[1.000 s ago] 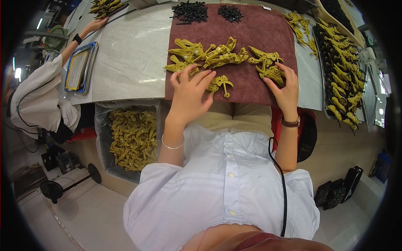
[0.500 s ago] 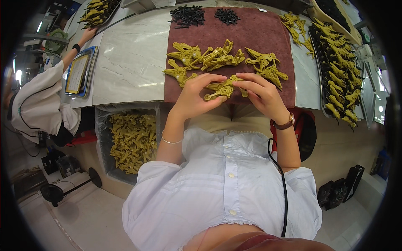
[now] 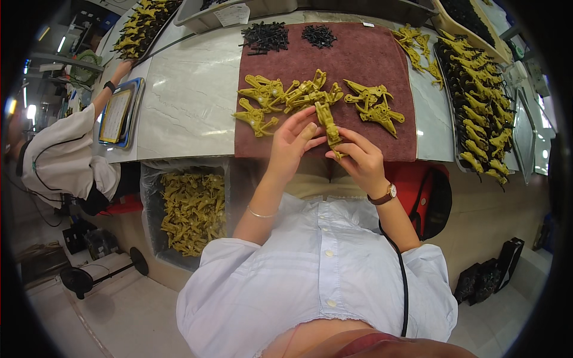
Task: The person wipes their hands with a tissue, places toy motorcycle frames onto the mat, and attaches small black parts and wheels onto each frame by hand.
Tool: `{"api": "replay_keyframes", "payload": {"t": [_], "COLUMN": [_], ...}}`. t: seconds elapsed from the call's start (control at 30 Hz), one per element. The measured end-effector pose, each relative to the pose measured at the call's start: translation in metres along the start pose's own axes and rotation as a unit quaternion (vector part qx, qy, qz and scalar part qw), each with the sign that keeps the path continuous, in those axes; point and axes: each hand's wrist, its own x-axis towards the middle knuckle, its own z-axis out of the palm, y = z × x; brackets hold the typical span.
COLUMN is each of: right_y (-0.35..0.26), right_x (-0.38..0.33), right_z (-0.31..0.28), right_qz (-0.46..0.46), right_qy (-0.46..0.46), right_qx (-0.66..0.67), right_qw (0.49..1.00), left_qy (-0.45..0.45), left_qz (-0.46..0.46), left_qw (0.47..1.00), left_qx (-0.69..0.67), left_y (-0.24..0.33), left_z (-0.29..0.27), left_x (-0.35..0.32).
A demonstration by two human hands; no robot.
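Note:
Both my hands hold one olive-yellow plastic figure (image 3: 327,122) upright over the near edge of a maroon towel (image 3: 334,65). My left hand (image 3: 292,143) grips its left side and my right hand (image 3: 356,160), with a wristwatch, pinches its lower end. Several more yellow figures (image 3: 268,95) lie on the towel just beyond my fingers, and another cluster of yellow figures (image 3: 373,104) lies to the right. Two heaps of small black parts (image 3: 265,37) sit at the towel's far edge.
A clear bin of yellow figures (image 3: 191,209) stands below the table at my left. A tray of yellow figures in rows (image 3: 480,113) runs along the right side. Another person in white (image 3: 59,155) works at the left beside a blue-rimmed tray (image 3: 116,116).
My hands have lifted one figure off the towel, brought it toward me and turned it upright. One second ago both palms rested flat on figures on the towel.

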Motion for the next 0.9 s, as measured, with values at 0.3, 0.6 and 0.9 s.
{"api": "replay_keyframes", "payload": {"t": [0.3,0.6,0.9], "right_y": [0.003,-0.001,0.004], "right_x": [-0.003,0.002,-0.009], "right_z": [-0.005,0.010,0.028], "right_qz": [-0.017,-0.031,-0.060], "right_qy": [-0.097,-0.072,-0.023], "right_qx": [-0.022,-0.073,-0.155], "right_qw": [0.995,0.994,0.986], "left_qy": [0.065,0.111,0.136], "left_qz": [0.013,0.041,0.137], "left_qw": [0.992,0.986,0.947], "left_qx": [0.109,0.114,0.256], "left_y": [-0.012,-0.015,-0.035], "left_z": [-0.001,-0.001,-0.003], "left_x": [0.004,0.008,0.008]}}
